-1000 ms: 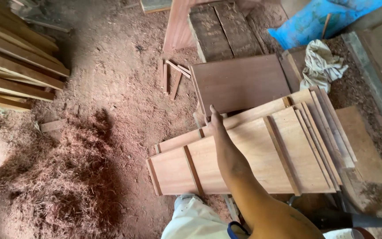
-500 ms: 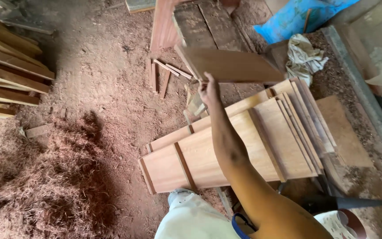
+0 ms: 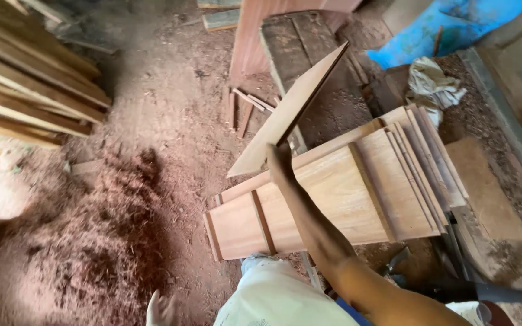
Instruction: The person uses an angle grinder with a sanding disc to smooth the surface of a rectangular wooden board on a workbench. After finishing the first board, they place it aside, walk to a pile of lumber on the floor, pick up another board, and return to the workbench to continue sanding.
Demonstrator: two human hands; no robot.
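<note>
My right hand [image 3: 280, 158] reaches out from the lower right and grips the near edge of a thin rectangular wooden board [image 3: 288, 111]. The board is lifted and tilted, its far corner raised toward the upper right. Just below the hand lies a stack of flat light-brown boards [image 3: 357, 193], fanned out at its right end. My forearm crosses over this stack. My left hand is out of sight.
Long planks [image 3: 25, 90] are piled at the upper left. Reddish sawdust [image 3: 92, 241] covers the floor. Dark old boards [image 3: 309, 48] and short sticks [image 3: 243, 108] lie beyond the stack. A blue sheet [image 3: 442, 30] and crumpled cloth [image 3: 433, 84] sit at the upper right.
The board lay flat beyond the stack a second ago. My right hand has taken its edge and swung it upward, so it now stands tilted above the pile.
</note>
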